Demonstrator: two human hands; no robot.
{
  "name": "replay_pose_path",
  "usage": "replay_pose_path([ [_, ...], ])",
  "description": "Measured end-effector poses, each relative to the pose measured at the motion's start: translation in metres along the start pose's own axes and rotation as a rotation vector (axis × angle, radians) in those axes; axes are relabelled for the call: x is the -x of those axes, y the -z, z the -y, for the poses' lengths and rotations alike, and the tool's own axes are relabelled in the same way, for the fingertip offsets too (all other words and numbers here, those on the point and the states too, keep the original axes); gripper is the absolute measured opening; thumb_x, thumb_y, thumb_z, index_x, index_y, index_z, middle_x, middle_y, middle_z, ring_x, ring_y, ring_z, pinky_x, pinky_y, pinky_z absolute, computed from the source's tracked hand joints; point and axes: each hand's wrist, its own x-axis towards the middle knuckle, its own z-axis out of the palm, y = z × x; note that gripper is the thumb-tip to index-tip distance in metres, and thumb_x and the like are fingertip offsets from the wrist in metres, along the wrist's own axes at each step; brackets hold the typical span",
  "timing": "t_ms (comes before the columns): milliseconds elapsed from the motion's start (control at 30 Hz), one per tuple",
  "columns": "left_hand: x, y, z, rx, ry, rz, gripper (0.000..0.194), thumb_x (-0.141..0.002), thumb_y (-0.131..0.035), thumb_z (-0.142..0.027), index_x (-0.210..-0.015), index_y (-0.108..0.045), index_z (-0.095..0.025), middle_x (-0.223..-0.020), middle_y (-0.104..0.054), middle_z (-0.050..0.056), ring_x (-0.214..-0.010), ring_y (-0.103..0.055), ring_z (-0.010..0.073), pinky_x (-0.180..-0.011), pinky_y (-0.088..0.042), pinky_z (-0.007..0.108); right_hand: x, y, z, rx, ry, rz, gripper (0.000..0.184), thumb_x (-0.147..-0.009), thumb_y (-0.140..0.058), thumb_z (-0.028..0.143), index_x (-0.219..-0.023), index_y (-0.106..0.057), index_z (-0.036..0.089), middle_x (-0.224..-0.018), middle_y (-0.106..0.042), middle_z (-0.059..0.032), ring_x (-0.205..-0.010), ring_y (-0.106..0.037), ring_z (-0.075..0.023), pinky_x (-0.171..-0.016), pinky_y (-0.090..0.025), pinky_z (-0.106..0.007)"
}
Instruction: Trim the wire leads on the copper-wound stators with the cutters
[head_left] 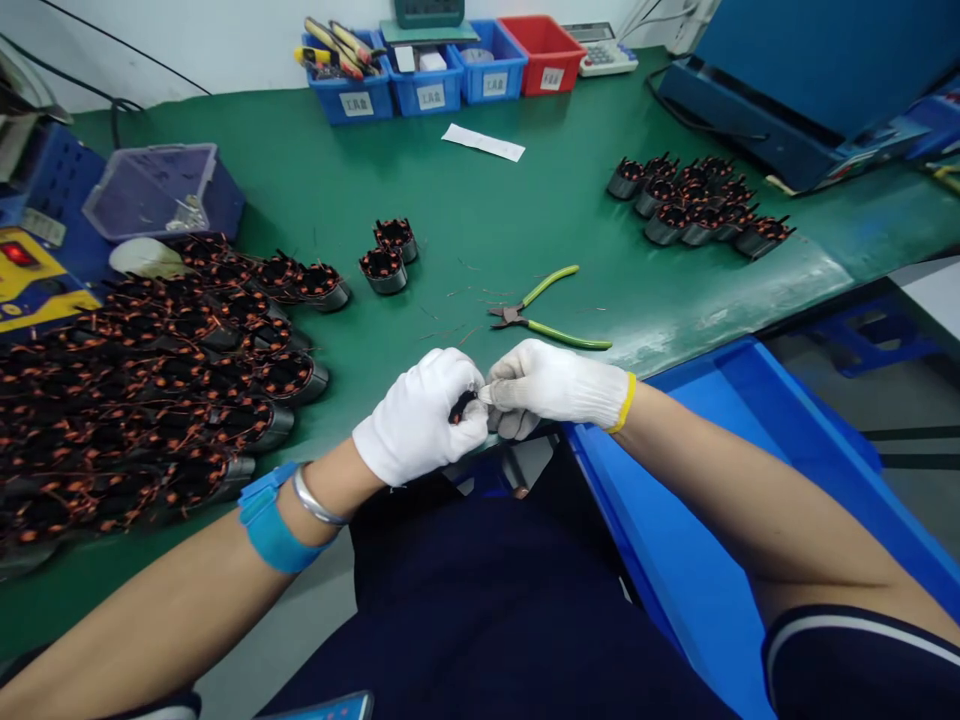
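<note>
A green worktop (480,200) is stretching out under the head camera. At its near edge the gloved left hand (420,415) and right hand (551,385) are pinching a small dark coil part (463,405), mostly hidden between the fingers. Labels on the blue bins (427,75) are staying illegible. Green-handled cutters (551,315) are lying just beyond.

Both gloved hands, left hand (420,415) and right hand (551,385), pinch a small dark coil part (463,405) together, just near of the green-handled cutters (551,310) on the green mat (487,210).
</note>
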Motion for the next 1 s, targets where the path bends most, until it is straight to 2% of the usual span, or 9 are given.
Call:
replay_pose_path([
  [167,0.0,0.001,-0.001,-0.011,0.045,0.032,0.009,-0.076,-0.049,-0.02,-0.084,-0.053,-0.018,-0.085,-0.062,0.007,-0.079,-0.056,0.0204,-0.073,-0.049,0.036,0.011,-0.002,-0.009,0.194,0.113,-0.167,0.018,-0.089,-0.057,0.019,-0.072,-0.063,0.015,-0.062,-0.069,-0.0009,-0.051,-0.064,-0.0091,-0.044,-0.048,-0.014],
  [267,-0.001,0.0,-0.001,-0.025,0.057,0.028,0.011,-0.076,-0.048,-0.021,-0.085,-0.053,-0.018,-0.085,-0.062,0.007,-0.079,-0.056,0.0205,-0.074,-0.05,0.036,0.015,0.002,-0.013,0.161,0.128,-0.226,0.02,-0.092,-0.054,0.021,-0.074,-0.061,0.016,-0.066,-0.069,-0.0013,-0.05,-0.061,-0.0079,-0.046,-0.05,-0.015],
  [433,-0.002,0.001,-0.002,-0.054,0.087,0.04,0.01,-0.075,-0.049,-0.023,-0.084,-0.052,-0.019,-0.084,-0.062,0.007,-0.078,-0.056,0.0209,-0.073,-0.05,0.037,0.006,0.003,-0.01,0.134,0.147,-0.3,0.023,-0.094,-0.048,0.02,-0.074,-0.059,0.016,-0.068,-0.068,-0.0017,-0.048,-0.059,-0.0076,-0.045,-0.049,-0.017],
  [567,-0.001,0.001,-0.003,-0.053,0.078,0.031,0.01,-0.076,-0.049,-0.023,-0.085,-0.052,-0.02,-0.083,-0.061,0.006,-0.078,-0.056,0.0206,-0.073,-0.05,0.036,-0.002,0.006,-0.004,0.274,0.145,-0.394,0.024,-0.092,-0.05,0.026,-0.071,-0.058,0.016,-0.067,-0.068,-0.0016,-0.049,-0.059,-0.0083,-0.045,-0.045,-0.017],
  [667,-0.001,0.002,-0.002,-0.037,0.064,0.036,0.009,-0.077,-0.05,-0.022,-0.085,-0.053,-0.019,-0.084,-0.062,0.005,-0.079,-0.056,0.0201,-0.074,-0.05,0.035,0.003,0.011,-0.005,0.497,0.115,-0.365,0.024,-0.088,-0.054,0.029,-0.069,-0.059,0.017,-0.064,-0.067,-0.0013,-0.051,-0.06,-0.01,-0.046,-0.042,-0.018],
  [767,-0.001,0.002,0.0,-0.022,0.033,0.058,0.007,-0.077,-0.05,-0.021,-0.083,-0.053,-0.019,-0.084,-0.062,0.005,-0.078,-0.055,0.0194,-0.073,-0.048,0.035,0.015,0.015,-0.009,0.602,0.052,-0.227,0.021,-0.086,-0.056,0.029,-0.068,-0.06,0.018,-0.059,-0.065,0.0,-0.05,-0.058,-0.0106,-0.045,-0.039,-0.019],
  [833,-0.001,0.002,0.0,-0.014,0.017,0.066,0.005,-0.078,-0.05,-0.021,-0.081,-0.054,-0.019,-0.083,-0.062,0.005,-0.076,-0.053,0.0189,-0.073,-0.048,0.035,0.022,0.017,-0.012,0.508,0.052,-0.186,0.021,-0.087,-0.057,0.031,-0.072,-0.062,0.018,-0.063,-0.067,-0.001,-0.052,-0.06,-0.0114,-0.047,-0.042,-0.019],
  [933,-0.001,0.001,0.001,-0.005,0.009,0.062,0.003,-0.078,-0.05,-0.021,-0.079,-0.054,-0.019,-0.083,-0.062,0.005,-0.077,-0.053,0.0186,-0.074,-0.047,0.034,0.022,0.021,-0.008,0.212,0.099,-0.214,0.024,-0.089,-0.058,0.038,-0.078,-0.064,0.018,-0.074,-0.071,-0.0048,-0.063,-0.065,-0.014,-0.053,-0.05,-0.02],
  [1000,-0.001,0.001,0.0,-0.014,0.001,0.05,0.003,-0.077,-0.05,-0.019,-0.078,-0.053,-0.02,-0.082,-0.062,0.004,-0.076,-0.053,0.0185,-0.073,-0.046,0.033,0.015,0.023,-0.002,0.057,0.075,-0.116,0.026,-0.087,-0.061,0.041,-0.077,-0.065,0.018,-0.075,-0.071,-0.0052,-0.066,-0.066,-0.0146,-0.055,-0.053,-0.021],
])
